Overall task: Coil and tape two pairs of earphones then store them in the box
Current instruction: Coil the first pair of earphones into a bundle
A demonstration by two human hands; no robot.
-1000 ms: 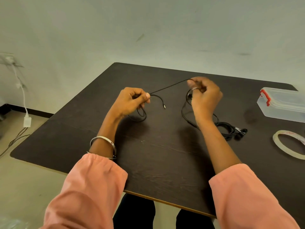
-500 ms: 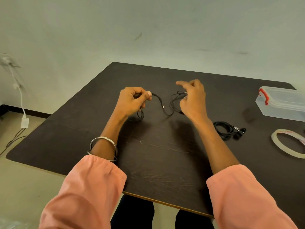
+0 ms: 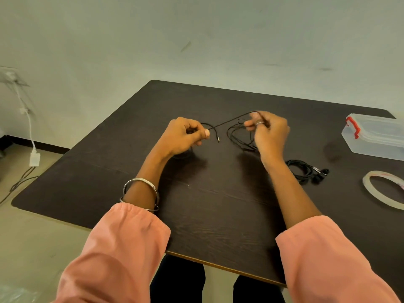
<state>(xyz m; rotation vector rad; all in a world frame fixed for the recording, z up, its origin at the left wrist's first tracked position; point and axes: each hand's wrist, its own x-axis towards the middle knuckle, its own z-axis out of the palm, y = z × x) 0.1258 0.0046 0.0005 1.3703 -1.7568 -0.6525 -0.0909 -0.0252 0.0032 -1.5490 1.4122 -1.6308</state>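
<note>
A black earphone cable (image 3: pixel 231 121) stretches between my two hands above the dark table (image 3: pixel 209 206). My left hand (image 3: pixel 183 136) pinches it near the plug end, and the metal plug (image 3: pixel 218 139) dangles just right of the thumb. My right hand (image 3: pixel 270 133) grips the cable higher up, with loose loops (image 3: pixel 235 136) hanging under its fingers. A second pair of black earphones (image 3: pixel 306 171) lies coiled on the table, right of my right forearm. The clear plastic box (image 3: pixel 376 136) with a red latch stands at the far right, lid on. A roll of clear tape (image 3: pixel 384 189) lies in front of it.
A white charger and its cables (image 3: pixel 33 158) hang from the wall to the floor at the left. The table's near edge (image 3: pixel 218 264) runs just above my knees. A pale wall stands behind the table.
My right hand, open-fingered near the loops half a second ago, has closed on the cable and drawn it up and to the right. The left hand has stayed put.
</note>
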